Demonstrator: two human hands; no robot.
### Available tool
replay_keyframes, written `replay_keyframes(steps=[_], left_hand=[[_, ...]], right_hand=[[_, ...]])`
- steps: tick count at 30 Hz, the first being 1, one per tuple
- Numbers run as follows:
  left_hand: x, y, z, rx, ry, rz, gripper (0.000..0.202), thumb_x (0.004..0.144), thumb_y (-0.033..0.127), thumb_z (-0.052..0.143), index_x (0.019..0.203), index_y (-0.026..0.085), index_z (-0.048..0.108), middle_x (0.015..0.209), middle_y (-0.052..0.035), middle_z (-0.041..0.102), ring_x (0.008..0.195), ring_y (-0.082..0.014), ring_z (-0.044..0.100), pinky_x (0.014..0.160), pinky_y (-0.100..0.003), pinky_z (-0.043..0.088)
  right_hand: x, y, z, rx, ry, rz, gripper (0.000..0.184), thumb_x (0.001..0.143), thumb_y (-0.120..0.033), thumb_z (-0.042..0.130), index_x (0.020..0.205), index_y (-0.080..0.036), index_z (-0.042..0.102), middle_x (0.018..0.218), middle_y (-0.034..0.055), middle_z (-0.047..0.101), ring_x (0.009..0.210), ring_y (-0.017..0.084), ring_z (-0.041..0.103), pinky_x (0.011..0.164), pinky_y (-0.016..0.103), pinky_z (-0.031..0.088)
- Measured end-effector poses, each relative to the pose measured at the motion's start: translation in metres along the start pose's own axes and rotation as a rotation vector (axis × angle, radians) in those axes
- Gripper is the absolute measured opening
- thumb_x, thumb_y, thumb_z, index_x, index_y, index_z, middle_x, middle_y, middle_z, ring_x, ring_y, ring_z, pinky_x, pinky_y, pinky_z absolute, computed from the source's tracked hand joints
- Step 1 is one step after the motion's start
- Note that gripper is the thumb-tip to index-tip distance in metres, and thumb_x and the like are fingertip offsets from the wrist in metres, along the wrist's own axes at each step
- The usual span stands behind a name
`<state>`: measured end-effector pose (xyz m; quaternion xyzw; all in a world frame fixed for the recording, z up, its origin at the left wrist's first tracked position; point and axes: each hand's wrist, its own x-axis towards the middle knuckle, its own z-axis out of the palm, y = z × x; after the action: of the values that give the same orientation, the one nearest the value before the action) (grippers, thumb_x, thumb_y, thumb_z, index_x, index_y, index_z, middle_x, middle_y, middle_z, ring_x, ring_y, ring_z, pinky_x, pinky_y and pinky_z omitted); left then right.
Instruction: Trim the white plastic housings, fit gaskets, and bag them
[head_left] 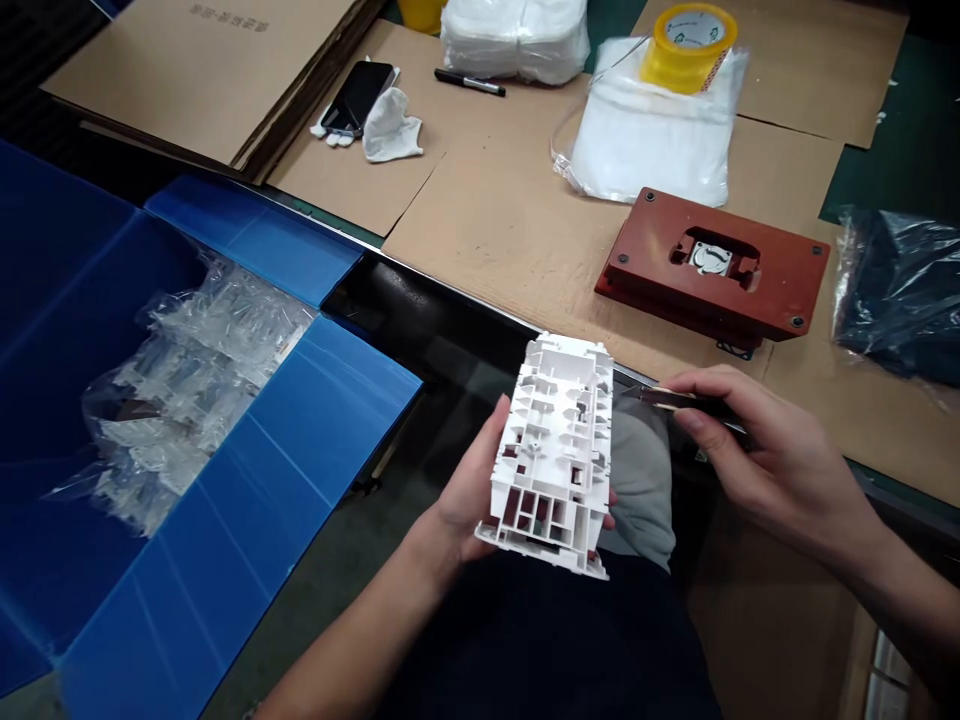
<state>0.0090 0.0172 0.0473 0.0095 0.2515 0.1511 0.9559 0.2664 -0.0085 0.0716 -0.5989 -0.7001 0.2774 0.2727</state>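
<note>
Nearest my camera, dark clothing [547, 650] is filling the bottom of the feed, with bunched grey cloth [641, 490] showing just behind the work. I am seeing a blue corrugated plastic box [75, 300] spreading across the left side, its glossy flaps folded outward and clear plastic bags [202, 370] crinkling inside. Flat brown cardboard sheets [510, 230] are covering the table [915, 130], whose dark green surface is showing at the right.

Above the lap, a white moulded plastic part [555, 460] is sitting in the left hand [472, 480], whose grip is closing around its side and underside. Its matte, boxy body is divided by thin ribs into many small compartments, and its long axis is pointing away from me, tilting slightly to the right. The right hand [780, 450] is pinching a slim pointed tool [675, 400] in a narrow grip, its tip lying just beside the part's far edge.

Beyond them, a reddish-brown bolted plate [712, 265] is resting on the cardboard, near a white bag [645, 130] topped by a yellow tape roll [688, 48]. A black phone [358, 98], white glove [391, 125] and black marker [469, 82] are lying farther away.
</note>
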Motion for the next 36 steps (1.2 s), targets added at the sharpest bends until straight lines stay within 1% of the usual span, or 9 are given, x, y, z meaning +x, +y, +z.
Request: replay_keyframes(steps=[3,6,8,11,17,21,27,32,36], left_hand=[[0.004,-0.002,0.000,-0.012,0.020,-0.091,0.096,0.088,0.082,0.017,0.124,0.006,0.065,0.105,-0.0222,0.075,0.092,-0.0346,0.073,0.079,-0.046,0.056],[0.007,-0.003,0.004,0.012,0.062,-0.151,0.094,0.090,0.080,0.018,0.127,0.007,0.063,0.099,-0.0206,0.076,0.088,-0.0361,0.073,0.075,-0.047,0.055],[0.009,-0.003,0.005,0.023,0.091,-0.137,0.088,0.093,0.075,0.019,0.132,0.008,0.060,0.094,-0.0174,0.077,0.084,-0.0343,0.074,0.075,-0.045,0.055],[0.010,-0.005,0.004,-0.034,0.145,-0.053,0.069,0.100,0.062,0.029,0.127,0.008,0.064,0.085,-0.0114,0.077,0.077,-0.0252,0.073,0.075,-0.034,0.054],[0.009,-0.007,0.000,-0.097,0.131,-0.051,0.064,0.099,0.059,0.039,0.116,0.005,0.068,0.080,-0.0110,0.075,0.069,-0.0206,0.072,0.069,-0.029,0.055],[0.009,-0.007,0.000,-0.106,0.123,-0.056,0.061,0.101,0.056,0.038,0.117,0.005,0.068,0.074,-0.0090,0.074,0.064,-0.0192,0.070,0.063,-0.027,0.053],[0.013,-0.005,0.003,-0.072,0.128,-0.070,0.065,0.102,0.057,0.034,0.118,0.004,0.068,0.081,-0.0130,0.075,0.070,-0.0196,0.072,0.071,-0.028,0.056],[0.015,-0.009,0.002,-0.093,0.125,-0.084,0.065,0.100,0.059,0.037,0.116,0.004,0.069,0.088,-0.0146,0.076,0.075,-0.0213,0.073,0.072,-0.029,0.056],[0.016,-0.011,0.000,-0.114,0.140,-0.094,0.062,0.099,0.059,0.042,0.114,0.005,0.069,0.083,-0.0126,0.076,0.070,-0.0206,0.072,0.069,-0.029,0.056]], right_hand=[[0.010,-0.008,-0.006,-0.070,-0.061,-0.239,0.034,0.097,-0.015,0.052,0.130,-0.024,0.055,0.114,0.0069,0.066,0.102,0.022,0.063,0.088,0.036,0.049],[0.020,-0.020,-0.007,-0.141,-0.213,-0.422,0.052,0.096,-0.014,0.051,0.144,-0.033,0.048,0.114,0.0055,0.063,0.095,0.022,0.060,0.083,0.038,0.045],[0.027,-0.028,-0.005,-0.171,-0.317,-0.534,0.048,0.098,-0.022,0.055,0.143,-0.037,0.052,0.108,0.0050,0.061,0.092,0.022,0.058,0.080,0.038,0.042],[0.037,-0.040,-0.001,-0.110,-0.412,-0.700,0.043,0.097,-0.042,0.060,0.138,-0.031,0.058,0.106,0.0067,0.061,0.093,0.022,0.057,0.082,0.038,0.040],[0.042,-0.047,0.006,-0.035,-0.577,-0.670,0.057,0.087,-0.061,0.065,0.133,-0.028,0.064,0.104,0.0063,0.060,0.089,0.020,0.053,0.082,0.036,0.038],[0.038,-0.042,0.009,0.010,-0.567,-0.662,0.061,0.084,-0.065,0.066,0.133,-0.028,0.064,0.102,0.0077,0.059,0.086,0.020,0.051,0.080,0.035,0.037],[0.034,-0.039,0.009,0.017,-0.543,-0.660,0.056,0.086,-0.061,0.067,0.131,-0.028,0.064,0.103,0.0077,0.058,0.087,0.021,0.051,0.081,0.036,0.037],[0.032,-0.035,0.010,0.021,-0.501,-0.671,0.054,0.084,-0.061,0.070,0.127,-0.028,0.066,0.102,0.0069,0.058,0.086,0.021,0.052,0.081,0.036,0.038],[0.030,-0.032,0.012,0.021,-0.475,-0.671,0.054,0.083,-0.062,0.070,0.125,-0.027,0.068,0.098,0.0070,0.058,0.084,0.021,0.052,0.080,0.037,0.039]])
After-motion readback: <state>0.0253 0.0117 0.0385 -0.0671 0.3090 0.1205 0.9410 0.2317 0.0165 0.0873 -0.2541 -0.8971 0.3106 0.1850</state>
